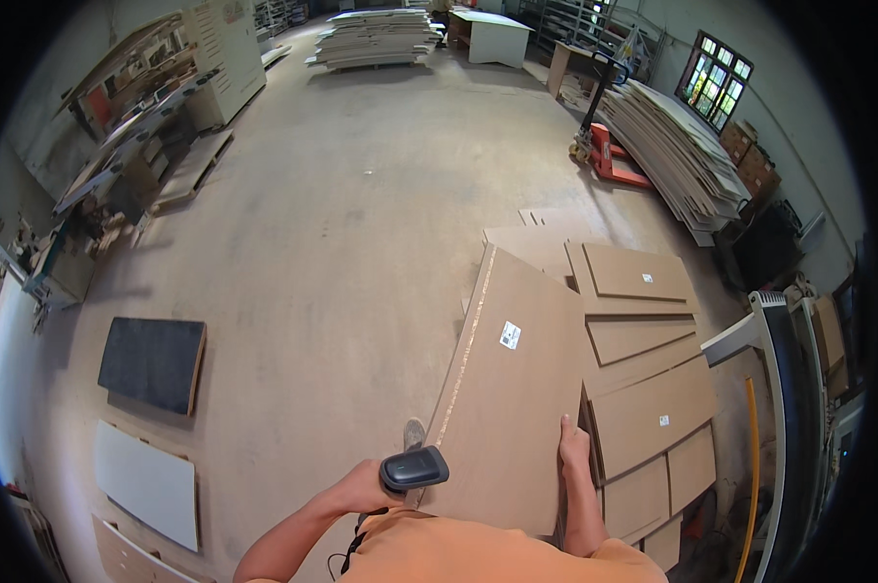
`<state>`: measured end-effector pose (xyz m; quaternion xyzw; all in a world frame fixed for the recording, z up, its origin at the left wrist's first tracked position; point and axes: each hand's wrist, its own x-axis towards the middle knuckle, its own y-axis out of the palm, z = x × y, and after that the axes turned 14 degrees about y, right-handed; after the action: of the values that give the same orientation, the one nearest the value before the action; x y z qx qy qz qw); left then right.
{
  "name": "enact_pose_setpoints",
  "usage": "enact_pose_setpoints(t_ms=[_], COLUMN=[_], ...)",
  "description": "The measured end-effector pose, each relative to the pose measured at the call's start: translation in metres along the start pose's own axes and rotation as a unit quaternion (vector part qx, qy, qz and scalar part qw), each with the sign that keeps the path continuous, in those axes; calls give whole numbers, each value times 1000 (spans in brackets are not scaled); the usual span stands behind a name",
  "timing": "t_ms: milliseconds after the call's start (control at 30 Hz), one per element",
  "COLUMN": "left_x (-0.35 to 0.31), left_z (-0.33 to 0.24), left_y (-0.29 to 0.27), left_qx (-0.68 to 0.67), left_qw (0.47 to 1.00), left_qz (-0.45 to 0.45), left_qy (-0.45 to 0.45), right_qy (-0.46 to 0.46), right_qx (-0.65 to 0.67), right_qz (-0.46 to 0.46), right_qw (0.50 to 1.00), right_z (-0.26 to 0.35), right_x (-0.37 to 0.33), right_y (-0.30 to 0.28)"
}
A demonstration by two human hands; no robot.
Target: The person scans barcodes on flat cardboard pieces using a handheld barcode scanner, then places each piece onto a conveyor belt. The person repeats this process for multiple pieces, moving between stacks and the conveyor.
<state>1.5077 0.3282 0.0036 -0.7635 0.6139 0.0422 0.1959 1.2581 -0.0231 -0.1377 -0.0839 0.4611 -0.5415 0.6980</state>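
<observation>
Right grip [575,449] holds brown panel [515,403] — long axis ahead, leaning right.

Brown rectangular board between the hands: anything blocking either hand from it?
Right hand meets the board unobstructed. At the left hand, a black rounded device overlaps the board's lower left corner; any contact there is hidden.

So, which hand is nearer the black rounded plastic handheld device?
Left. The left hand holds the device; the right hand is farther off, to its right, gripping the right edge of the large brown rectangular wood-based panel.
</observation>
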Motion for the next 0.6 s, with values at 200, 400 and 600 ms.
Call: enact_pose_setpoints(t_ms=[200,400,600], left_x=[141,313,517], left_z=[-44,-31,-36], left_y=[-137,-270,-419], left_qx=[-34,13,49], left_qw=[999,991,967], left_qz=[20,134,239], left_qy=[32,14,67], right_qy=[-30,-4,-3], right_qx=[92,45,54], right_qz=[15,-21,-34], right_qw=[995,999,998], right_z=[170,324,483], right_x=[83,175,293], right_y=[52,113,169])
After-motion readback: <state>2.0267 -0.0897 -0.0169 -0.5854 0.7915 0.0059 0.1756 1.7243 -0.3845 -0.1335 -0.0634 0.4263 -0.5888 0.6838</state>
